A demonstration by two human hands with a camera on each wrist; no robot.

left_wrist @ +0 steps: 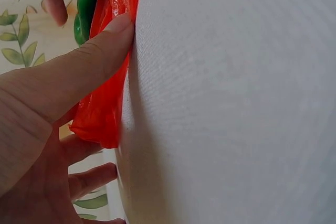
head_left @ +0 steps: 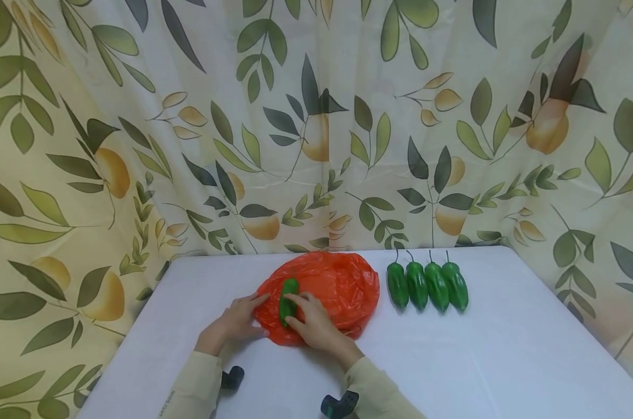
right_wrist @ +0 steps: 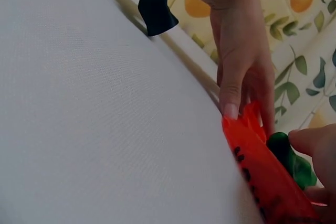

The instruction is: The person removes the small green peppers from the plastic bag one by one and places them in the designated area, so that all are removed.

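A crinkled red plastic bag (head_left: 342, 291) lies flat on the white table. On its left part is a green pepper (head_left: 288, 286), stem end away from me. My right hand (head_left: 319, 323) grips this pepper from the right, thumb at the near end and fingers farther up. At the bag's left edge, my left hand (head_left: 235, 320) holds the plastic between thumb and fingers. The left wrist view shows the left thumb (left_wrist: 100, 51) against the red plastic, the fingers partly hidden behind it. Dark print marks the bag's side in the right wrist view.
Right of the bag, several green peppers (head_left: 427, 285) lie side by side in a row, stems pointing away. The white table (head_left: 484, 361) ends at the back against a leaf-and-fruit patterned curtain (head_left: 348, 145). Each wrist wears a small dark device (head_left: 340, 403).
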